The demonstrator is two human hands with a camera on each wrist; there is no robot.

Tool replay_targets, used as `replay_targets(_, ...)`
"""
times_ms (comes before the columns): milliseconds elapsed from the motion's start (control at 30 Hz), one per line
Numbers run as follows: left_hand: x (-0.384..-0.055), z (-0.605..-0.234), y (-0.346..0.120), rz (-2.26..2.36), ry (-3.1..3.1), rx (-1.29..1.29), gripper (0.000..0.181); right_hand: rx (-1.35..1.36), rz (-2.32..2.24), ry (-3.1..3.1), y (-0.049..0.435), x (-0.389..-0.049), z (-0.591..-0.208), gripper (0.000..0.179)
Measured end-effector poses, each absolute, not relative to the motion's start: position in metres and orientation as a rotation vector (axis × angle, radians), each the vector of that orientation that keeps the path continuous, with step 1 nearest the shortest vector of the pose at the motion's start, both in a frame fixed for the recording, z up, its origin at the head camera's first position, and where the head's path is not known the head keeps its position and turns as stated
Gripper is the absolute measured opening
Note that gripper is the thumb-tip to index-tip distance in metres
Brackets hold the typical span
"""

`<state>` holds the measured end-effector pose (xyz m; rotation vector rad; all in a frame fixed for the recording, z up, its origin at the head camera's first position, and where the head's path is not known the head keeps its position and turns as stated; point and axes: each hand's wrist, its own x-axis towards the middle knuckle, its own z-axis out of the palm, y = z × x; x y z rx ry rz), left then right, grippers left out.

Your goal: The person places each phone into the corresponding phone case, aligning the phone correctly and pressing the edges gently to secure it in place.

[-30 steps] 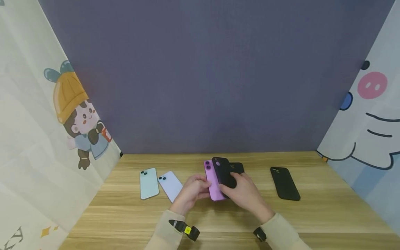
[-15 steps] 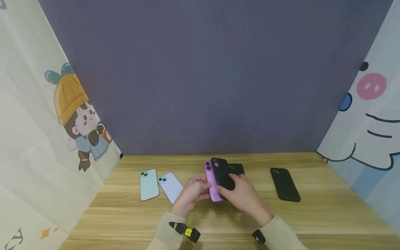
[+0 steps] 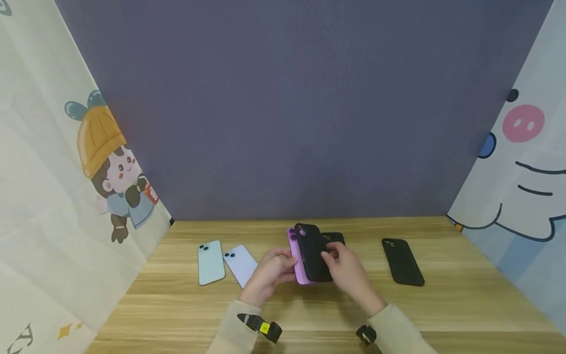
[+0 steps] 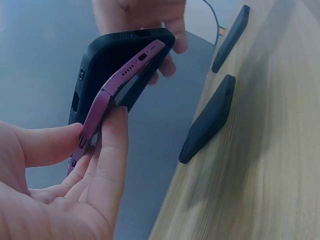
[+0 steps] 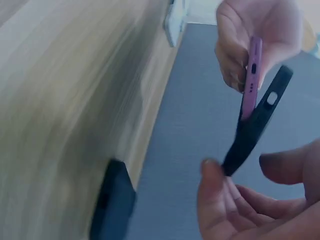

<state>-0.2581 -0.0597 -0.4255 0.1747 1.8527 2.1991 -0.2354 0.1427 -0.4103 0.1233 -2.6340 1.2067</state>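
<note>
My left hand point(image 3: 270, 271) pinches a purple phone point(image 4: 117, 80) by its long edge, thumb on one side and fingers on the other. A black phone case point(image 3: 313, 255) lies over the phone's back, its camera cutout at the upper left. In the left wrist view one side of the phone sits inside the case while the other side stands out at an angle. My right hand point(image 3: 351, 275) holds the case by its right edge with curled fingers; its thumb point(image 5: 282, 165) is apart from the case in the right wrist view. Both pieces are above the table.
Behind my right hand lies a black phone case point(image 3: 333, 238) on the wooden table point(image 3: 177, 314). Another black case point(image 3: 403, 261) lies farther right. To the left are a pale green phone point(image 3: 211, 263) and a lavender phone point(image 3: 240, 264). A dark panel point(image 3: 283, 108) stands behind.
The case has shifted left over the purple phone and covers more of it. My right thumb has come off the phone's lower part and moved up to the case's right edge.
</note>
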Motion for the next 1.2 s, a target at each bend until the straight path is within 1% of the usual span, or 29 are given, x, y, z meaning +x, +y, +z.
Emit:
replay_targets(67, -0.259, -0.426, -0.060, 2.201, 1.845, 0.180, 0.009, 0.100, 1.323, -2.603, 0.146, -0.239, -0.412, 0.031)
replay_targets(133, -0.259, -0.427, -0.060, 2.205, 1.834, 0.190, 0.009, 0.050, 1.553, -2.574, 0.150, -0.242, -0.415, 0.030)
replay_targets(267, -0.258, -0.432, -0.061, 2.205, 1.814, 0.198, 0.009, -0.065, 2.046, -2.449, 0.157, -0.245, -0.420, 0.031)
replay_targets(333, -0.257, -0.434, -0.062, 2.207, 1.805, 0.193, 0.009, -0.071, 2.149, -2.423, 0.159, -0.245, -0.422, 0.032)
replay_targets(600, -0.257, -0.436, -0.063, 2.216, 1.788, 0.204, 0.009, 0.032, 2.239, -2.410, 0.162, -0.246, -0.427, 0.041)
replay_targets(1200, -0.259, -0.430, -0.064, 2.200, 1.807, 0.256, 0.005, 0.023, 2.124, -2.411, 0.159, -0.249, -0.422, 0.035)
